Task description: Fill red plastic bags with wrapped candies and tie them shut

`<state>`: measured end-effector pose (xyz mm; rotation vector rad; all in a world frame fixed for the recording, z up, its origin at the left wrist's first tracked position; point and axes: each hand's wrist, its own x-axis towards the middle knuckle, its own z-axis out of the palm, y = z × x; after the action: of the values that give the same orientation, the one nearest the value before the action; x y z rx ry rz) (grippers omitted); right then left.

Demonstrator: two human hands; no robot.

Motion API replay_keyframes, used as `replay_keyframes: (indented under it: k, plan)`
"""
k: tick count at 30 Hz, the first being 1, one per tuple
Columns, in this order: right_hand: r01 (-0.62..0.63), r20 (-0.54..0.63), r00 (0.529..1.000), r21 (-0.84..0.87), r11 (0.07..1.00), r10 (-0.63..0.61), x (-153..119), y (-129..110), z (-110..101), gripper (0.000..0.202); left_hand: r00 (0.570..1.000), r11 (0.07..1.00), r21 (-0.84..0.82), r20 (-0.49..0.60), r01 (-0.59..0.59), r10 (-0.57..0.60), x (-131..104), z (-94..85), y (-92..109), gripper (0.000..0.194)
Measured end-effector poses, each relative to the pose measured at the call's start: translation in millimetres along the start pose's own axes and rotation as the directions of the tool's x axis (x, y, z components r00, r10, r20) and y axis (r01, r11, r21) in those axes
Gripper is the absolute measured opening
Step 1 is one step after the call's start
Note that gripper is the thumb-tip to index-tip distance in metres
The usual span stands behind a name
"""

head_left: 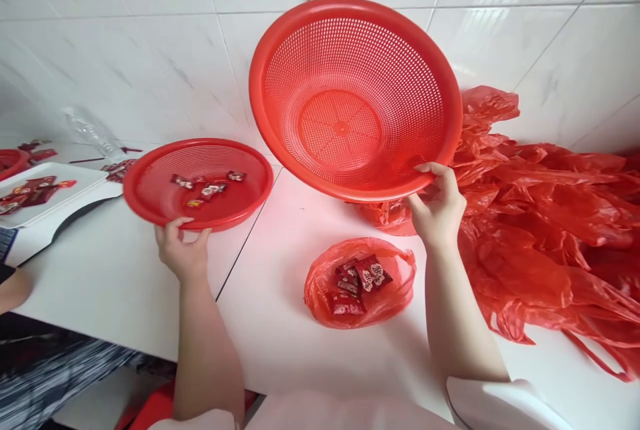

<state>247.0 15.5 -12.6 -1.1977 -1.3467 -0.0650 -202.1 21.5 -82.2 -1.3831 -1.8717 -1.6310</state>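
My right hand [437, 207] grips the lower right rim of a large red perforated basket [345, 63], which is raised and tilted with its inside facing me; nothing lies in it. At the left, my left hand [185, 247] holds the near rim of a second red basket [150, 173]. A few small red packets [213, 190] are inside that one. Below the raised basket, an open red plastic bag [320, 270] stands on the white table [280, 350] with several dark red packets [370, 275] in it.
A heap of red plastic bags [540, 230] covers the right side. Far left are a white tray [90, 180] with red packets, a clear bottle [93, 133], another red basket [13, 162] and a person's arm [15, 290]. A tiled wall [170, 50] stands behind.
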Motion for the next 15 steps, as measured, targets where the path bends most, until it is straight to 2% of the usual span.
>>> replay_keyframes:
  k: [3,6,8,12,15]
  plan:
    - [0.011,-0.02,1.0,-0.006,1.0,-0.011,1.0,-0.2,-2.6,0.037,0.996,0.997,-0.073,0.083,-0.04,0.046,-11.3,21.6,19.4,0.033]
    - [0.025,-0.029,0.999,-0.012,1.0,-0.025,1.8,-1.4,-4.3,0.036,0.978,0.984,-0.179,0.206,0.004,0.034,-25.3,36.8,40.4,0.031]
    - [0.029,-0.025,0.999,-0.005,1.0,-0.029,2.3,-1.8,-4.5,0.036,0.966,0.973,-0.228,0.258,0.03,0.031,-34.6,42.9,51.5,0.031]
    - [0.043,-0.006,0.999,-0.005,0.999,-0.043,2.6,-3.8,-3.5,0.035,0.946,0.958,-0.285,0.315,0.01,0.083,-50.3,51.4,66.9,0.028]
    - [0.074,0.048,0.996,-0.016,0.997,-0.073,-0.6,-14.8,-3.3,0.032,0.93,0.954,-0.287,0.367,0.083,0.03,-59.0,56.5,77.7,0.033]
